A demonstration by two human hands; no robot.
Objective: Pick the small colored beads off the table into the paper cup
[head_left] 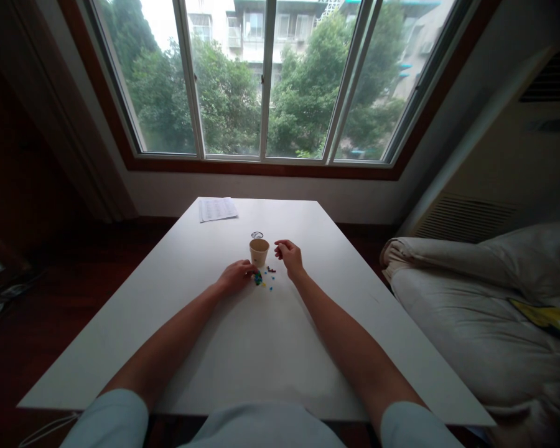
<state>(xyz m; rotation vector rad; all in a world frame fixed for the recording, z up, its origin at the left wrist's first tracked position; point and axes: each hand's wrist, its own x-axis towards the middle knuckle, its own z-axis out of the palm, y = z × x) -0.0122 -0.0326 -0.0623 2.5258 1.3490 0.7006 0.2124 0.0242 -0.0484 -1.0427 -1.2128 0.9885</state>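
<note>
A tan paper cup (259, 254) stands upright on the white table between my two hands. Just in front of it lies a small cluster of tiny pieces (258, 279), green, blue and yellow, with a few dark red and blue bits scattered to its right. My left hand (236, 276) rests on the table left of the cluster, fingers curled and tips at the pieces; whether it grips one is too small to see. Raised right of the cup, my right hand (289, 255) has its fingers drawn together in a pinch, and anything between them cannot be made out.
Behind the cup lies a small dark-rimmed round item (257, 235). Sheets of paper (218, 210) lie at the table's far left corner. The white table (242, 348) reaches toward a wall with a window. To the right is a bed or couch with pale padded bedding (438, 305).
</note>
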